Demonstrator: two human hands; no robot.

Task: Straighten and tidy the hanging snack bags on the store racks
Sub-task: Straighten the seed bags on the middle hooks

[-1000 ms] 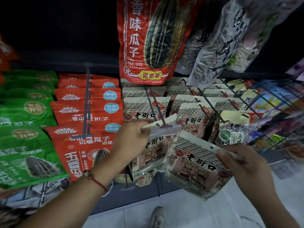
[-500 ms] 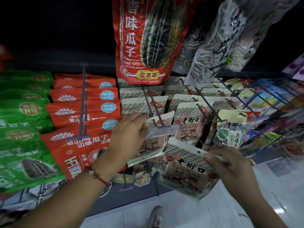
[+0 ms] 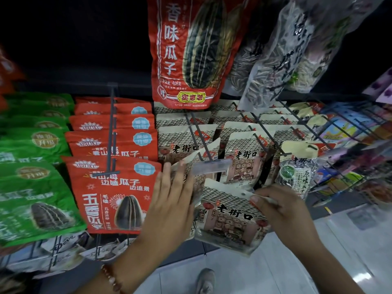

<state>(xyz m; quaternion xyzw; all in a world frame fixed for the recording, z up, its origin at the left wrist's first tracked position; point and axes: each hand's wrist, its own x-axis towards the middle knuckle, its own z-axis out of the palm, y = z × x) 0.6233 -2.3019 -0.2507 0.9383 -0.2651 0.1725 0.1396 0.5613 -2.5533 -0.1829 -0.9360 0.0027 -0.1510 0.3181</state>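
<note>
A beige snack bag (image 3: 229,217) with a roof-and-lantern print is off the rack, tilted, below the hook (image 3: 203,145). My right hand (image 3: 284,211) pinches its top right corner. My left hand (image 3: 169,200) lies with straight fingers against the front beige bag (image 3: 191,166) that hangs on the hook, just left of the clear price tag holder (image 3: 212,167). More beige bags (image 3: 244,158) hang in rows behind.
Red seed bags (image 3: 114,194) hang to the left, green bags (image 3: 31,196) further left. A large red bag (image 3: 186,52) and clear seed bags (image 3: 280,56) hang above. Wire hooks (image 3: 301,122) with mixed packets stick out at right. Tiled floor and a shoe (image 3: 204,281) lie below.
My left hand let go of the price tag holder and slid down-left, flat on the hanging bag. My right hand lowered the loose bag slightly, keeping its pinch.
</note>
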